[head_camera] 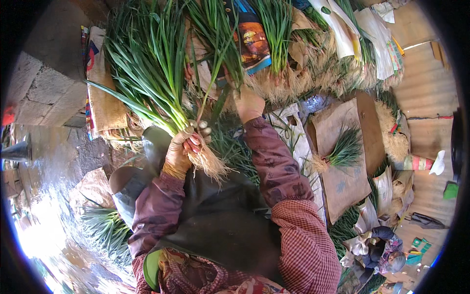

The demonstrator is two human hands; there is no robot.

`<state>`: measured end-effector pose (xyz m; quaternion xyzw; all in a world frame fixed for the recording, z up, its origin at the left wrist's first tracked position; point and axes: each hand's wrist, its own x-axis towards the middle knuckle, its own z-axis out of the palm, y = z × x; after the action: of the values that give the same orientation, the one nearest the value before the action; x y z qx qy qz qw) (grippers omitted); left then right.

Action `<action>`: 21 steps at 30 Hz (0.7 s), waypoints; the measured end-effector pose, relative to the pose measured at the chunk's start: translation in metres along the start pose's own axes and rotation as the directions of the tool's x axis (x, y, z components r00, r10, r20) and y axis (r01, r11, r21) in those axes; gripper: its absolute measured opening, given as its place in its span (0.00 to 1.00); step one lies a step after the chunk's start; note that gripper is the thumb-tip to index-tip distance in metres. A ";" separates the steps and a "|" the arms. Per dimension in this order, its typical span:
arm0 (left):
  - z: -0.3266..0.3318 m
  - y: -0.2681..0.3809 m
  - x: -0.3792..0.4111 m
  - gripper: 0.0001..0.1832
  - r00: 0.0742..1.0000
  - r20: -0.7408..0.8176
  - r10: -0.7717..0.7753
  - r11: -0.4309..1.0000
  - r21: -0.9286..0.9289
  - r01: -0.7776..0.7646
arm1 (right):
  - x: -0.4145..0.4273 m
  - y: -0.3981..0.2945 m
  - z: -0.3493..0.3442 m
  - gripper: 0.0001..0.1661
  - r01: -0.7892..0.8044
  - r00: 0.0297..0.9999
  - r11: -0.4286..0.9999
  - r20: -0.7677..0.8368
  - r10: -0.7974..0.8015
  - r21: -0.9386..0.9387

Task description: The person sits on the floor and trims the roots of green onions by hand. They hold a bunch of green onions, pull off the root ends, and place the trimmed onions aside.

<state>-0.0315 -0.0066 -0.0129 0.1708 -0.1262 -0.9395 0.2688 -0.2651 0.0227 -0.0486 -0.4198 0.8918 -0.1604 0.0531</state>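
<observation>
My left hand, in a pale glove, is closed around the lower stems of a bunch of spring onions. Reddish bulbs and pale stringy roots stick out of that fist, while long green leaves fan away from me. My right hand, also gloved, reaches forward to the base of other green onion stalks. Its fingers are hidden from this angle, so a grip on them cannot be made out. Beneath my hands a dark waterproof apron covers my lap.
Rooted onion bundles line the far side, some wrapped in sacking. At right, a small onion bunch lies on a flattened brown sack. More onions lie at left on wet ground. Another person is at lower right.
</observation>
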 end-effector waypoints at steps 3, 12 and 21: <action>0.004 -0.005 0.005 0.13 1.000 -0.025 0.003 0.994 0.109 0.000 | -0.007 -0.001 -0.004 0.18 0.048 0.991 0.947 -0.132 -0.005 0.319; 0.016 -0.006 -0.003 0.12 0.967 -0.245 -0.064 0.948 0.289 0.135 | -0.055 -0.062 -0.028 0.12 0.279 0.958 0.862 -0.188 -0.218 0.422; 0.006 -0.004 -0.003 0.11 0.995 -0.081 0.066 0.983 0.176 -0.051 | -0.036 -0.028 0.062 0.11 -0.010 0.983 0.784 -0.136 0.121 0.621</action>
<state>-0.0330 -0.0007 -0.0075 0.2302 -0.2008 -0.9083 0.2857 -0.2070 0.0183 -0.0992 -0.3330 0.8055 -0.4760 0.1173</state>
